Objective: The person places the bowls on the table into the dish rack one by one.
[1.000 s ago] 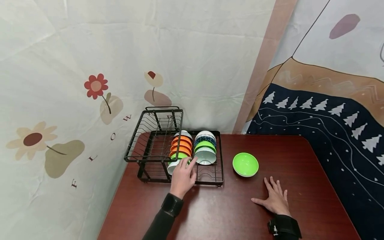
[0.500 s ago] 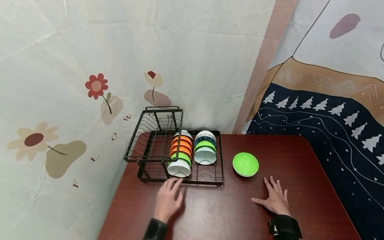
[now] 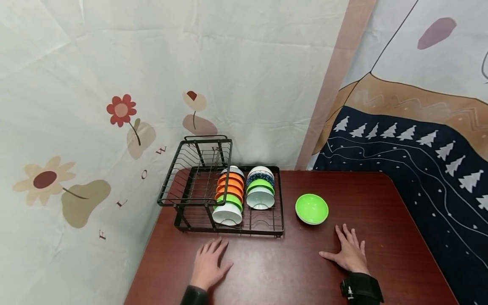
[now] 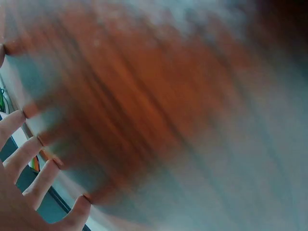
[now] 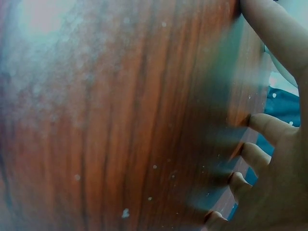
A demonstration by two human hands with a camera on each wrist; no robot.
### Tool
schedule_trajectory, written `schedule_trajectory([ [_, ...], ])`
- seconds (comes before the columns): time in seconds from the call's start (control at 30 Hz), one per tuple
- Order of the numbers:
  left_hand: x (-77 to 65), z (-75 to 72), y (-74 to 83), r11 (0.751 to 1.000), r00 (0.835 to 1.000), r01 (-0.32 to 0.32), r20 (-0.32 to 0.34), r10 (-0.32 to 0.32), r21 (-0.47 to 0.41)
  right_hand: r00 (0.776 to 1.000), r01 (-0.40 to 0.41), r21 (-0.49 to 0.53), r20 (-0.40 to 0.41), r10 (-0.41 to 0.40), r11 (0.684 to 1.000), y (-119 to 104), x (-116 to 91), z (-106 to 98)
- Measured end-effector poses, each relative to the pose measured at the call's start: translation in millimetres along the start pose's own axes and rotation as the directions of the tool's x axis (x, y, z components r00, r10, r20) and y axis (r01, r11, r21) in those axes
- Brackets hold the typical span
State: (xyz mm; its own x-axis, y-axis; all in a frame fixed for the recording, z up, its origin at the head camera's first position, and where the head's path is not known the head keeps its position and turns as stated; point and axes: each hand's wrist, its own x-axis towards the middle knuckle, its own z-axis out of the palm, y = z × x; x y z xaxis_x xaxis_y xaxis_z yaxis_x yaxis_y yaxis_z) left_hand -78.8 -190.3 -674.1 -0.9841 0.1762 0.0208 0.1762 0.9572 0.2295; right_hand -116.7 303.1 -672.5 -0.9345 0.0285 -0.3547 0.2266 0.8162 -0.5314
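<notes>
My left hand [image 3: 209, 263] rests on the brown table just in front of a black dish rack [image 3: 263, 232], its fingers spread and holding nothing. In the left wrist view the fingertips [image 4: 33, 190] touch the tabletop. My right hand [image 3: 348, 252] also lies with spread fingers on the table, below and right of a green bowl [image 3: 311, 208]. Two rows of bowls stand on edge in the rack. The left row has a white bowl [image 3: 227, 214] in front, then a green bowl and several orange bowls [image 3: 231, 185]. A pale bowl [image 3: 261, 198] fronts the right row.
The rack's raised upper basket [image 3: 194, 171] covers its left side and partly hides the left row. A printed cloth wall [image 3: 267, 84] stands behind the table [image 3: 274, 271], and a dark-blue patterned cloth [image 3: 381, 161] hangs along the right.
My left hand has drawn back from the white bowl at the front of the left row and come down onto the table. My right hand and the green bowl have not moved.
</notes>
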Motion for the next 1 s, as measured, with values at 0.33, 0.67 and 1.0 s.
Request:
schedule_trajectory([
  [0.33, 0.2, -2.8, 1.1, 0.999, 1.000, 0.023, 0.019, -0.022, -0.030, 0.949, -0.001, 0.370, -0.293, 0.118, 0.929, -40, 2, -18],
  [0.67, 2.2, 2.3, -2.4, 0.999, 0.998, 0.038, 0.043, -0.038, -0.018, 0.929, -0.086, 0.225, -0.335, 0.159, 0.971, -68, 40, -1],
  [1.0, 1.8, 0.1, 0.5, 0.999, 0.999, 0.030, 0.040, -0.029, -0.037, 0.884, 0.015, 0.136, -0.465, 0.050, 0.991, -37, 70, 12],
])
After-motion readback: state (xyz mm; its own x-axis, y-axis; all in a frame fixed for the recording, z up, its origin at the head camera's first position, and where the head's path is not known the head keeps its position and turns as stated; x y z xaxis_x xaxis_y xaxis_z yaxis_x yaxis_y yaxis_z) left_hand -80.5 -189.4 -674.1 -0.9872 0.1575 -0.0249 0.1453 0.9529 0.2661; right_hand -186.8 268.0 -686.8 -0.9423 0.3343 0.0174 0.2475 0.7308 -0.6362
